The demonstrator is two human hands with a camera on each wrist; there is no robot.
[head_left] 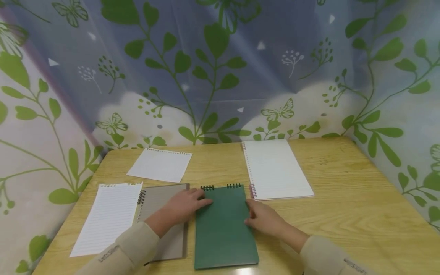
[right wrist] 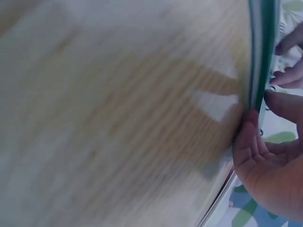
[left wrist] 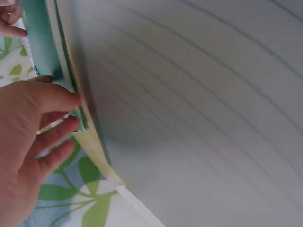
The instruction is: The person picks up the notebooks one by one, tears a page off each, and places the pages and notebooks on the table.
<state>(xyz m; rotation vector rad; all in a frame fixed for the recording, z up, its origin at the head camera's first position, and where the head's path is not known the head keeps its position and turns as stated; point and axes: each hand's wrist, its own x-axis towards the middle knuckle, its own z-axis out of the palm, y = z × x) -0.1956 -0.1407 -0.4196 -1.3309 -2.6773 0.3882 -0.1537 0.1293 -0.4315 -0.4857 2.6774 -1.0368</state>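
Observation:
A green notebook (head_left: 225,233) with black coil binding along its top edge lies upright before me on the wooden table. At its upper left corner my left hand (head_left: 185,204) grips the edge, thumb reaching over the cover. My right hand (head_left: 268,219) pinches the right edge near the top, thumb on the near side; in the right wrist view its fingertips (right wrist: 251,118) curl round the notebook's side. To the left, under my left forearm, lies a grey-backed spiral notebook (head_left: 175,238). The left wrist view shows my left thumb and fingers at the green notebook's edge.
A loose lined sheet (head_left: 106,217) with a torn edge overlaps the grey-backed notebook's left side. Another torn sheet (head_left: 159,164) lies at the back left. An open white spiral notebook (head_left: 278,168) lies at the back right. A leaf-patterned curtain (head_left: 220,76) surrounds the table (head_left: 350,214).

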